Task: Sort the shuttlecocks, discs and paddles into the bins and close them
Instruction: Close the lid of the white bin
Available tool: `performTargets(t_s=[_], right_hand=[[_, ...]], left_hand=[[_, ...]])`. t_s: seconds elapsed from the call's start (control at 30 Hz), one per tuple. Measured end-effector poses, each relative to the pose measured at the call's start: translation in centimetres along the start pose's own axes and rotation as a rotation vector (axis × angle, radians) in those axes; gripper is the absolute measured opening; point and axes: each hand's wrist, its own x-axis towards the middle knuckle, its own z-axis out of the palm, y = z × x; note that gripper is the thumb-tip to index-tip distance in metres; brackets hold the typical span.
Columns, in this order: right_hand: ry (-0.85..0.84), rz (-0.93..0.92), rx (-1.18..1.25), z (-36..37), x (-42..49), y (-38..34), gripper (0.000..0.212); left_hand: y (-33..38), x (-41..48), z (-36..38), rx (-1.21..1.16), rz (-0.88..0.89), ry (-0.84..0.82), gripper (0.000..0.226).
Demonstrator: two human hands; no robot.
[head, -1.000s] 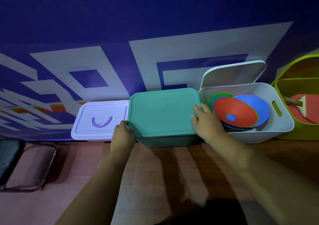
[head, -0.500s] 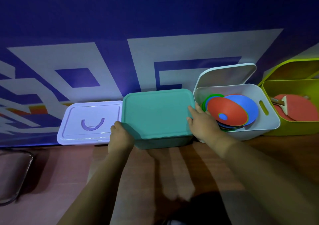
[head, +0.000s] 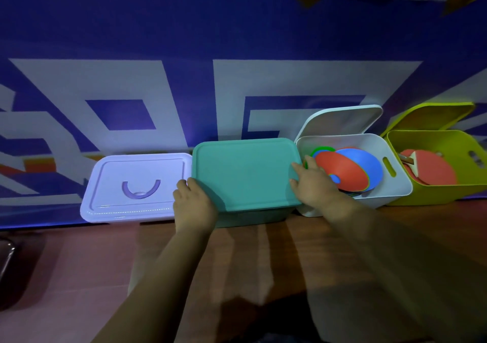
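View shifted right since earlier frame; I see left hand (head: 193, 205) and right hand (head: 315, 186) still clamped on teal lid (head: 245, 172) edges, white bin (head: 395, 184) of discs (head: 345, 170) open beside it.

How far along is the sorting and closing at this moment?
Done: the flat coloured discs lie in the white bin, red paddles in the yellow-green bin. In hand: left hand and right hand press the teal lid onto its bin. Left: the white lid and yellow-green lid stand open.

Nothing legible anywhere — the blue backdrop (head: 184, 26) carries only large white blocky shapes, not readable text.
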Motion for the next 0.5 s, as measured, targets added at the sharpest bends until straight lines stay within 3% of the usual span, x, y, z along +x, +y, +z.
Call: performTargets(t_s=[0.2, 0.5], right_hand=[[0.043, 0.07, 0.178, -0.4, -1.2, -0.8, 0.066], [0.205, 0.14, 0.409, -5.4, -0.4, 1.5, 0.047]], left_hand=[[0.4, 0.6, -0.5, -0.011, 0.206, -0.007, 0.046], [4.4, -1.2, 0.4, -0.118, 0.491, -0.196, 0.041]])
